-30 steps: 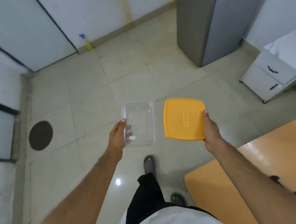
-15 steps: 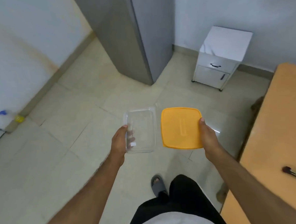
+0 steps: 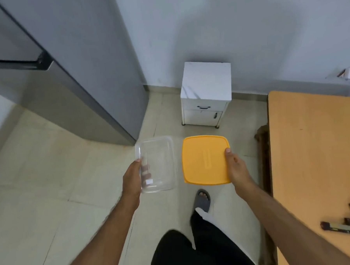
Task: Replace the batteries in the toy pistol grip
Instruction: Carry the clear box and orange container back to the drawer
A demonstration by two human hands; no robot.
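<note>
Toy pistol (image 3: 346, 223) on table (image 3: 312, 145), right of right hand (image 3: 235, 167).

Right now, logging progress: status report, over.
Left hand holds clear container. Right hand holds orange lid. Toy pistol untouched on table.
</note>
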